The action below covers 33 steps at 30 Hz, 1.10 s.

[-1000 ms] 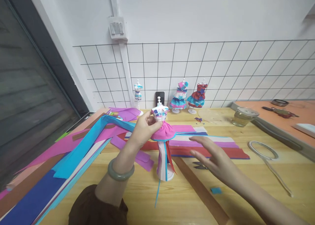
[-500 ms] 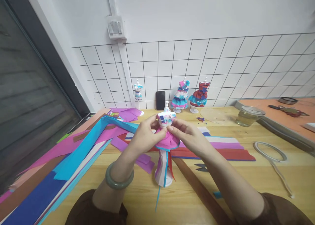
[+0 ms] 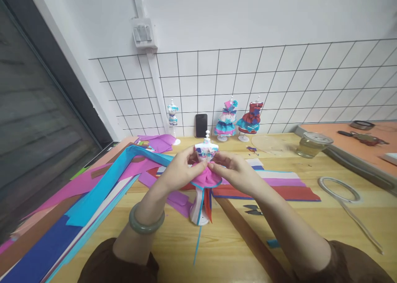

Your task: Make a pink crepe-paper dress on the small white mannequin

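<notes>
A small white dress-form mannequin [image 3: 206,144] stands upright in front of me, its bodice wrapped in white, pink and blue paper. Around its waist sits a pink paper skirt [image 3: 206,176] with a blue edge. My left hand [image 3: 185,167] pinches the skirt's waist from the left, thumb in front, fingers behind. From the other side my right hand [image 3: 231,167] presses the same waist with its thumb; its other fingers curl behind the form. Below hang white, blue and red paper strips [image 3: 200,204] over the stand's round base.
Crepe paper strips [image 3: 105,188] cover the left side; more strips [image 3: 279,188] lie behind my right hand. Scissors [image 3: 253,210], a tape roll [image 3: 339,189] and a glass jar [image 3: 314,144] lie to the right. Dressed mannequins [image 3: 226,120] and a phone [image 3: 201,126] stand by the wall.
The mannequin tilts slightly, its top toward me and its base farther away. Both hands keep their hold at the skirt's waist. The tape's loose end has shifted to the right.
</notes>
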Available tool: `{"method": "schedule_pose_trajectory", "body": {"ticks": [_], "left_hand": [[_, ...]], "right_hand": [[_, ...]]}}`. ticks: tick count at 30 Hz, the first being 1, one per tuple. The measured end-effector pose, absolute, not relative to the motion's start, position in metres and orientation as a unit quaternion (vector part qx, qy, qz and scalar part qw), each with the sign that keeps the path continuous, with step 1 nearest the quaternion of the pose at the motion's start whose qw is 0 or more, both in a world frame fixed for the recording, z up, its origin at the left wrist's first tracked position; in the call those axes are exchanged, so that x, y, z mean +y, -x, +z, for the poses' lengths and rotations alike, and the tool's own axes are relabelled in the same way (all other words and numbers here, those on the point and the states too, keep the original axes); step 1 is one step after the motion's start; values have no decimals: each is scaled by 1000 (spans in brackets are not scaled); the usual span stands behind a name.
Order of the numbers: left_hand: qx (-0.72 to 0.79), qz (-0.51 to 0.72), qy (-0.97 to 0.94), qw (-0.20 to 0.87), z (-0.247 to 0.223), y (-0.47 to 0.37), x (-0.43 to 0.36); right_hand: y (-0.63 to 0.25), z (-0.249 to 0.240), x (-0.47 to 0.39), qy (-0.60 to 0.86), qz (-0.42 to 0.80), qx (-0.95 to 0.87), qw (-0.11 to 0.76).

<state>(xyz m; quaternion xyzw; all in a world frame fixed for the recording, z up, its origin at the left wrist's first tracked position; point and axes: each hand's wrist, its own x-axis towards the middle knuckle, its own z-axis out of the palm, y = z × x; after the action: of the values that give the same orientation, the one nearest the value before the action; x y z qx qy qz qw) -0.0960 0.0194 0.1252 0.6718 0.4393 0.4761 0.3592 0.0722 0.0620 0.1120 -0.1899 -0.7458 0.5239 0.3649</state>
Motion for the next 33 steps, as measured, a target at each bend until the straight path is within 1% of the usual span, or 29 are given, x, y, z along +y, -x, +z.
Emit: {"method": "schedule_pose_trajectory", "body": {"ticks": [9,12,15,20,25,27,28,31,33], "left_hand": [[417,469,-660,413,117,100,28],[392,471,-666,425,119,99,26],[377,448,-679,443,123,101,24],[357,429,-668,492,125,104,23],[392,426,-655,486,121,107,25],[430,431,-646,460,120,108,25],[452,440,-646,430,120,108,26],[495,474,-675,272,119,106,24],[496,480,-706,159,119,102,22]], "right_hand": [[-72,114,66,199,593,-707,330],[-71,113,65,214,588,-703,338],[-71,111,67,234,587,-695,343],[-72,109,69,269,561,-706,339],[-73,108,72,258,558,-708,348],[-74,109,75,256,569,-693,362],[-75,109,78,265,571,-681,373],[-80,111,85,297,572,-639,420],[-84,112,89,313,575,-609,447]]}}
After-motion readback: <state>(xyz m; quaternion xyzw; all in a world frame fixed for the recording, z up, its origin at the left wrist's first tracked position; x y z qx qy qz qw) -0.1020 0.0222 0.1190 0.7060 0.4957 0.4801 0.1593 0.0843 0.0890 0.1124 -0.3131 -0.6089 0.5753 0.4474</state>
